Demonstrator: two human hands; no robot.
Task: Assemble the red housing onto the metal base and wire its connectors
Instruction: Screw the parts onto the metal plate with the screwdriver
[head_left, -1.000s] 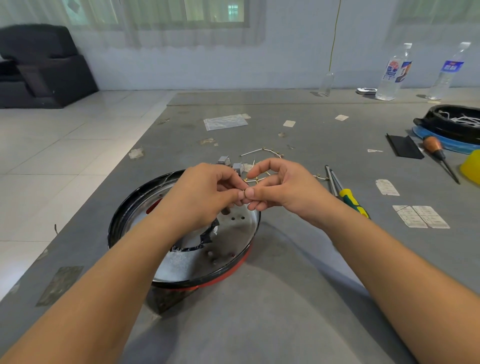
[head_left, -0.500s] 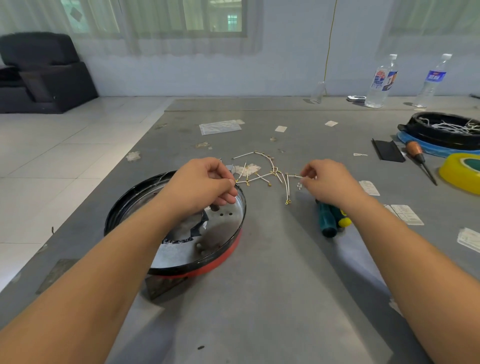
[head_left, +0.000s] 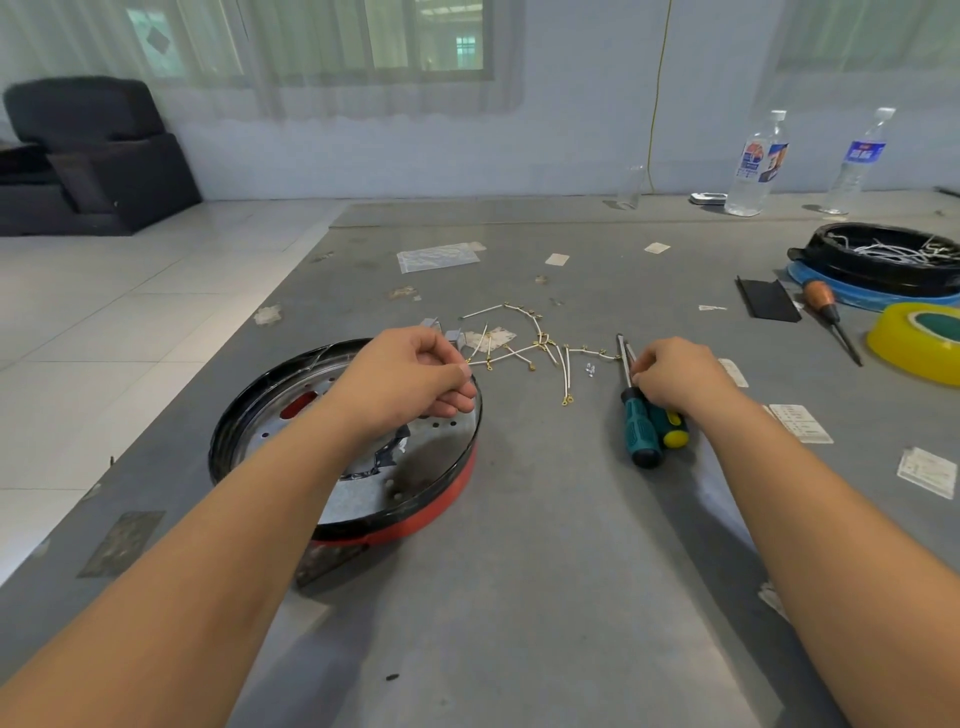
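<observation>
The red housing (head_left: 441, 501) with its black rim and metal base plate (head_left: 291, 431) inside lies on the grey table, left of centre. My left hand (head_left: 410, 379) hovers over its far rim, fingers curled, pinching the end of a white wire with a gold terminal. A scatter of white wires with gold ring terminals (head_left: 524, 345) lies just beyond. My right hand (head_left: 675, 374) rests curled on the shafts of two screwdrivers (head_left: 644, 426), one green-handled, one yellow-tipped; whether it grips them is unclear.
A yellow tape roll (head_left: 919, 343), an orange-handled awl (head_left: 826, 312) and a black tray of white wires (head_left: 883, 260) on a blue ring sit at the right. Two water bottles (head_left: 753, 166) stand at the back. Paper labels lie scattered. The table edge runs diagonally on the left.
My hands were together over the housing pinching a small part. The right hand has since moved right, past the loose wires, onto the screwdrivers. The left hand stays over the rim.
</observation>
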